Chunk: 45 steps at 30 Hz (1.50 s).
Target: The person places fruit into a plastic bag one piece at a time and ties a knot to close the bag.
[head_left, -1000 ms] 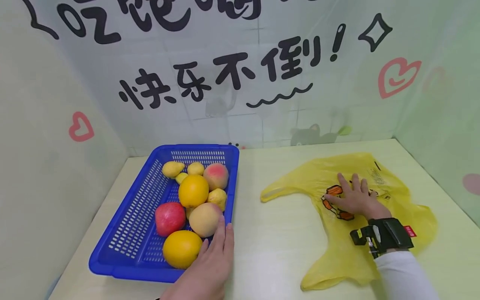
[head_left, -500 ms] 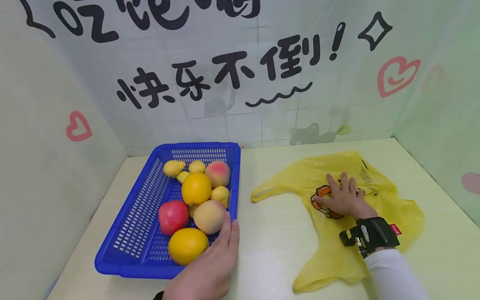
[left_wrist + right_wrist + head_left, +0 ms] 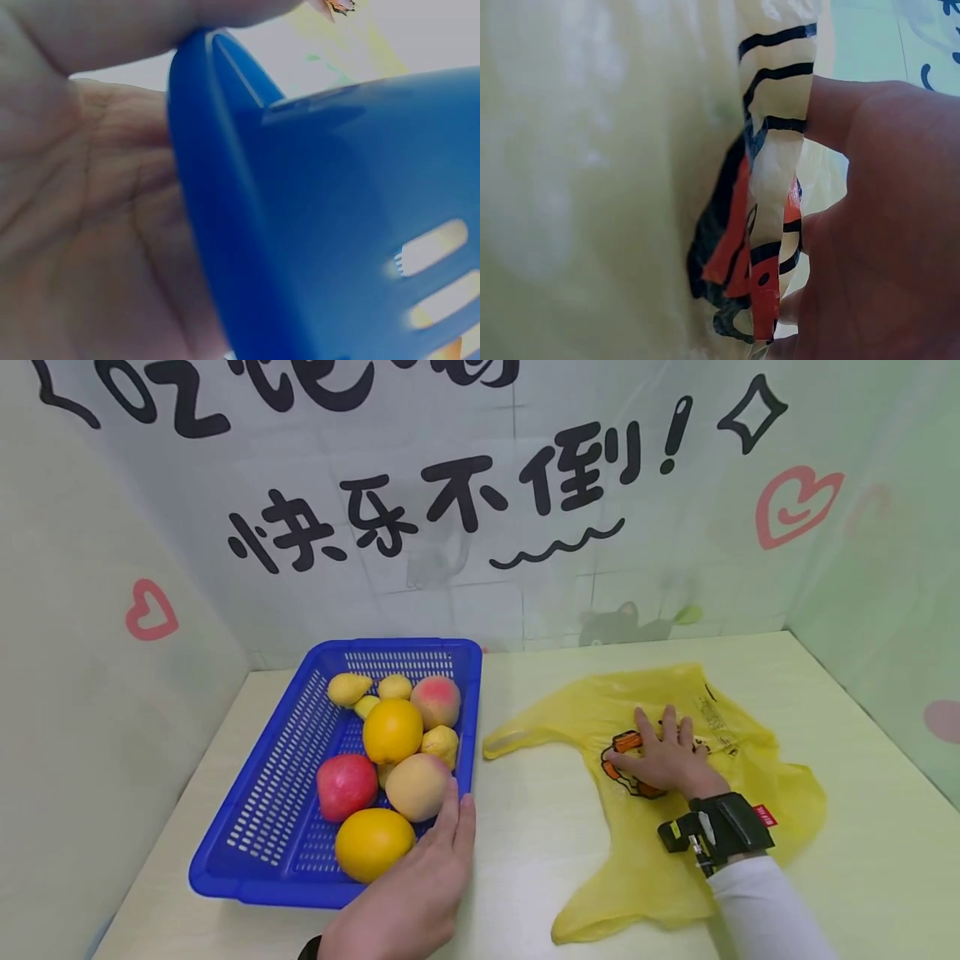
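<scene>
My left hand (image 3: pixel 416 881) lies at the near right corner of the blue basket (image 3: pixel 247 893), two straight fingers reaching along its right side. Up close in the left wrist view, the basket's rim (image 3: pixel 206 195) stands against the palm. Fruit fills the basket's right part: a red apple-like fruit (image 3: pixel 347 787), a peach (image 3: pixel 417 787) near the fingertips and a yellow round fruit (image 3: pixel 375 845) partly beside the hand. Flat with fingers spread, my right hand (image 3: pixel 667 764) presses on a yellow plastic bag (image 3: pixel 637 860). The bag's printed film bunches into a fold by the fingers (image 3: pixel 829 112).
Farther back in the basket are another yellow round fruit (image 3: pixel 393 732), a pink peach (image 3: pixel 436 702) and several pear-like yellow fruits. A printed wall (image 3: pixel 525 602) closes the table's back edge, with more wall at both sides.
My right hand has slid left with the yellow bag under it, bringing the bag closer to the basket. The basket and my left hand have shifted slightly right; the fruit stays inside.
</scene>
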Motion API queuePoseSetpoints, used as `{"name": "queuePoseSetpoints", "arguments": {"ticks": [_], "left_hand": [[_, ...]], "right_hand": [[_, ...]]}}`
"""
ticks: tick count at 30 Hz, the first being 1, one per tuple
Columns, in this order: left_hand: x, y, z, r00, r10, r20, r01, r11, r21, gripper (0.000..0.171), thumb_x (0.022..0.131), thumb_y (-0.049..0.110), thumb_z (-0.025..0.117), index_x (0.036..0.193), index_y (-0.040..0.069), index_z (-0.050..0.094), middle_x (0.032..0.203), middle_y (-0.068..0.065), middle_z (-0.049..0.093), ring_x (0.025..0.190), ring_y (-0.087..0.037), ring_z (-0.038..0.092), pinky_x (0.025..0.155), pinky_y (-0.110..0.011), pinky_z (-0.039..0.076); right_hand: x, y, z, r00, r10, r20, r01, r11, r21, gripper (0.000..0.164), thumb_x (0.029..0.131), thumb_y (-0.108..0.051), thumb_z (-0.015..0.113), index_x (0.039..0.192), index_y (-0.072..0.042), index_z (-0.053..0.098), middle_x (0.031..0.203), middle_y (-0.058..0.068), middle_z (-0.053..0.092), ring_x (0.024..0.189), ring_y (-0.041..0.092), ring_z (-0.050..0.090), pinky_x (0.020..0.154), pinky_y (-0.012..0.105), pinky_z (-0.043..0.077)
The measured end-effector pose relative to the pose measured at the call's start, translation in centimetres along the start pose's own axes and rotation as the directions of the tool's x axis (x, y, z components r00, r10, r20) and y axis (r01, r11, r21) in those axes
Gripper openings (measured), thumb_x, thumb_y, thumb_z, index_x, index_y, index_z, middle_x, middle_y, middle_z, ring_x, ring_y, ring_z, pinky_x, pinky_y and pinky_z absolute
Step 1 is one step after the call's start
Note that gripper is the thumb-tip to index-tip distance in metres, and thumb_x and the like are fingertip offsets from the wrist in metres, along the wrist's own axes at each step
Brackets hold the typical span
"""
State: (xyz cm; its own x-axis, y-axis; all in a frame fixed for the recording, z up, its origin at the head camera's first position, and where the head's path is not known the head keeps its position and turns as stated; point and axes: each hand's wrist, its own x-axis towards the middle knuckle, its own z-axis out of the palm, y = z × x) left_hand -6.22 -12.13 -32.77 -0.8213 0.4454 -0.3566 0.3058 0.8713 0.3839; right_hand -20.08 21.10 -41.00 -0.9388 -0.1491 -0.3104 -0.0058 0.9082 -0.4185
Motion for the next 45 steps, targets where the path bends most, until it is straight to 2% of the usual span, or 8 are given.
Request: {"name": "queuePoseSetpoints", "arguments": {"ticks": [12, 15, 22, 28, 30, 34, 39, 45], "left_hand": [[0.4, 0.7, 0.1, 0.998, -0.039, -0.047, 0.04, 0.999, 0.021, 0.085, 0.095, 0.033, 0.064, 0.157, 0.002, 0.015, 0.166, -0.018, -0.002, 0.152, -0.036, 0.018, 0.115, -0.055, 0.03], [0.7, 1.7, 0.6, 0.993, -0.048, -0.105, 0.061, 0.99, 0.124, 0.085, 0.094, 0.041, 0.063, 0.156, 0.001, 0.02, 0.165, -0.022, 0.003, 0.153, -0.038, 0.013, 0.117, -0.057, 0.026], [2.2, 5.7, 3.9, 0.951, 0.163, -0.264, -0.036, 0.903, 0.428, 0.066, 0.098, 0.045, 0.055, 0.151, 0.012, 0.036, 0.161, -0.013, 0.029, 0.148, -0.028, 0.032, 0.117, -0.053, 0.03], [4.1, 7.1, 5.9, 0.921, 0.196, -0.336, -0.052, 0.918, 0.392, 0.048, 0.098, 0.037, 0.057, 0.138, 0.01, 0.053, 0.147, -0.013, 0.049, 0.137, -0.029, 0.048, 0.112, -0.052, 0.037], [4.5, 7.2, 5.8, 0.922, 0.177, -0.343, -0.045, 0.932, 0.36, 0.046, 0.099, 0.032, 0.055, 0.137, 0.007, 0.053, 0.147, -0.016, 0.049, 0.137, -0.031, 0.048, 0.112, -0.052, 0.038], [5.5, 8.0, 5.6, 0.932, 0.166, -0.321, -0.055, 0.943, 0.329, 0.043, 0.098, 0.024, 0.055, 0.137, 0.004, 0.053, 0.147, -0.018, 0.048, 0.136, -0.032, 0.048, 0.11, -0.051, 0.04], [8.2, 9.0, 5.6, 0.947, 0.122, -0.297, 0.01, 0.913, 0.408, 0.052, 0.091, 0.029, 0.063, 0.134, 0.002, 0.055, 0.143, -0.017, 0.052, 0.134, -0.031, 0.049, 0.109, -0.052, 0.039], [11.8, 9.4, 6.3, 0.925, 0.014, -0.38, 0.189, 0.851, 0.491, 0.048, 0.093, 0.038, 0.06, 0.128, 0.005, 0.063, 0.134, -0.013, 0.061, 0.125, -0.027, 0.056, 0.105, -0.049, 0.042]], "right_hand": [[0.2, -0.8, 0.4, 1.0, 0.014, 0.005, -0.014, 1.0, -0.006, 0.097, 0.094, -0.061, 0.05, 0.157, -0.001, 0.007, 0.153, 0.044, -0.01, 0.14, 0.065, -0.007, 0.104, 0.082, 0.008], [0.2, -0.9, 0.2, 1.0, 0.013, 0.0, -0.013, 1.0, -0.017, 0.097, 0.094, -0.063, 0.048, 0.157, -0.001, 0.006, 0.153, 0.044, -0.008, 0.14, 0.066, -0.006, 0.104, 0.082, 0.009], [-0.1, -1.6, -0.3, 0.997, 0.002, -0.076, -0.003, 1.0, -0.021, 0.098, 0.094, -0.062, 0.049, 0.156, 0.001, 0.007, 0.152, 0.046, -0.006, 0.139, 0.067, -0.006, 0.107, 0.079, 0.001], [-1.1, -3.8, -1.3, 0.967, -0.078, -0.244, 0.065, 0.996, -0.059, 0.07, 0.095, -0.05, 0.058, 0.132, 0.008, 0.049, 0.133, 0.041, 0.041, 0.122, 0.057, 0.041, 0.096, 0.065, 0.035], [-1.3, -4.4, -1.8, 0.977, -0.071, -0.202, 0.062, 0.997, -0.049, 0.058, 0.094, -0.049, 0.059, 0.109, 0.006, 0.058, 0.103, 0.028, 0.056, 0.093, 0.043, 0.055, 0.077, 0.05, 0.046], [-0.9, -5.2, -2.2, 0.999, -0.017, 0.035, 0.02, 0.996, -0.083, 0.056, 0.092, -0.056, 0.058, 0.089, 0.0, 0.061, 0.071, 0.006, 0.05, 0.062, 0.019, 0.049, 0.058, 0.03, 0.039], [0.0, -5.3, -1.3, 0.987, 0.005, 0.162, 0.017, 0.99, -0.138, 0.06, 0.088, -0.059, 0.061, 0.094, 0.001, 0.065, 0.079, 0.009, 0.057, 0.068, 0.021, 0.054, 0.063, 0.03, 0.042], [1.0, -4.8, -0.6, 0.985, -0.038, 0.169, 0.056, 0.993, -0.104, 0.042, 0.089, -0.045, 0.062, 0.08, -0.004, 0.06, 0.072, 0.007, 0.054, 0.063, 0.019, 0.051, 0.06, 0.028, 0.04]]}}
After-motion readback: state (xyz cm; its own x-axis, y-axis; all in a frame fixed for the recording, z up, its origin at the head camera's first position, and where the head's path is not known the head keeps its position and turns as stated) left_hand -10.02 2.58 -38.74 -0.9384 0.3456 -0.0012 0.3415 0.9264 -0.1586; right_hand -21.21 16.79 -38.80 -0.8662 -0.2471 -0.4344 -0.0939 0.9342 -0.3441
